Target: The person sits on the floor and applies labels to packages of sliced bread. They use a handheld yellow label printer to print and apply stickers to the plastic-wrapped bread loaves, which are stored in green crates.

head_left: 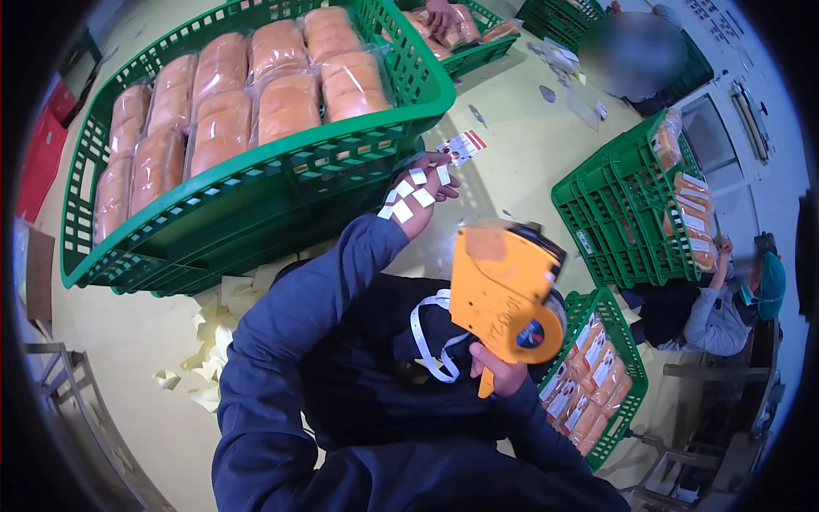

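My right hand [499, 374] grips the handle of an orange label gun [505, 290], held up in front of my chest with a white backing strip [431, 341] looping from it. My left hand [424, 194] is raised, fingers apart, with several small white labels stuck to its back and fingers. It hovers just beside the front rim of a large green crate [256, 179] filled with bagged bread buns [281, 77]. Both arms are in dark blue sleeves.
Pale backing-paper scraps [213, 341] litter the floor at the left. A smaller green crate of packaged bread [597, 384] sits to my right. Stacked green crates [631, 213] stand further right beside a seated person [725, 307]. Another person's hand [444, 15] reaches into a far crate.
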Demonstrator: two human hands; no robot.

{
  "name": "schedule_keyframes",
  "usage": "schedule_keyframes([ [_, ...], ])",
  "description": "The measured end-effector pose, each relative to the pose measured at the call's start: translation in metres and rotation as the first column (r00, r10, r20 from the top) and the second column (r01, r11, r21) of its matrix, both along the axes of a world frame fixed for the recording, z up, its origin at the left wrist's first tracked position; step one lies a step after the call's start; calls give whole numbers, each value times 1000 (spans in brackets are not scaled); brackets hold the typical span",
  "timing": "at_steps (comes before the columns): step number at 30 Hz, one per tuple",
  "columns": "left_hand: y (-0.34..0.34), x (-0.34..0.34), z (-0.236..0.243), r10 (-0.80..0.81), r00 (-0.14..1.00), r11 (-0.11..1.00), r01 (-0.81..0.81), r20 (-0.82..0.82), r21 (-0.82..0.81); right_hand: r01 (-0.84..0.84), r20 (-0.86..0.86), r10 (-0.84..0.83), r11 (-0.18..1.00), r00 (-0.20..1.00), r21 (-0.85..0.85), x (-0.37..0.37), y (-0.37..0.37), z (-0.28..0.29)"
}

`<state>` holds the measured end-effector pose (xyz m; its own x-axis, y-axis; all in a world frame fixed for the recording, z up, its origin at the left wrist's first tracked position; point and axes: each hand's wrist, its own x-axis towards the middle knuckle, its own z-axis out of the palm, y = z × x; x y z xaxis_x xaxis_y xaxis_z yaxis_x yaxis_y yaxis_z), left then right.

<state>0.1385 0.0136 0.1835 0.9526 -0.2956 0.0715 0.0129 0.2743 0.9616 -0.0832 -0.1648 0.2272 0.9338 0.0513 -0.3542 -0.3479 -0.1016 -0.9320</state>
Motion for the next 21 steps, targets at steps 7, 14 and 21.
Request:
schedule_keyframes([
  [7,-2,-2,-2,-95,949,980,37,-301,-194,-36,97,27,996,995,84,8,26,-9],
  [14,-6,1,-16,-88,949,981,31,-302,-189,-109,212,141,982,967,-154,6,12,-2],
  [21,3,8,-16,-132,924,980,68,-360,-185,-136,134,171,962,976,-238,-4,-1,-11],
])
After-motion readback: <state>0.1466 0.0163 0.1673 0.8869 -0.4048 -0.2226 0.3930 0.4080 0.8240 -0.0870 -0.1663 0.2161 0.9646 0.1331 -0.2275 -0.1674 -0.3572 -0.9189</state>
